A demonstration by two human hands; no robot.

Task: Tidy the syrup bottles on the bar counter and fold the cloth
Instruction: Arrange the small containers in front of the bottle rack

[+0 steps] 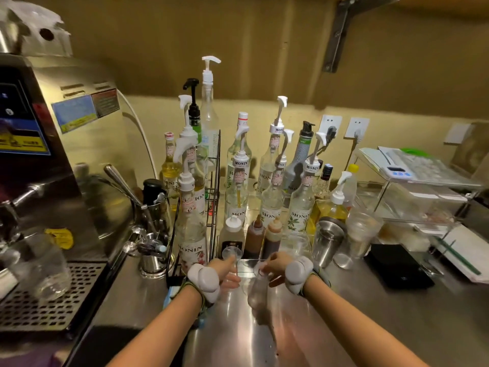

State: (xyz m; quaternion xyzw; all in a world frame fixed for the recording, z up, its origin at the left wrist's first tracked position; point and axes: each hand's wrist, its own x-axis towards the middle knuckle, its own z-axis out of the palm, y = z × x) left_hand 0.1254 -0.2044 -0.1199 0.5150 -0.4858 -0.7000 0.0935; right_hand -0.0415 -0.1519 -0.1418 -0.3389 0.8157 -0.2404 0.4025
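Left hand (225, 271) curls round a small clear cup (232, 254), right hand (275, 267) grips a clear bottle (258, 287) — both low over the steel counter (357, 313), near the syrup bottles (272, 197).

Upright pump-topped syrup bottles (272, 197) crowd the counter's (344, 313) back; labels possibly Monin.
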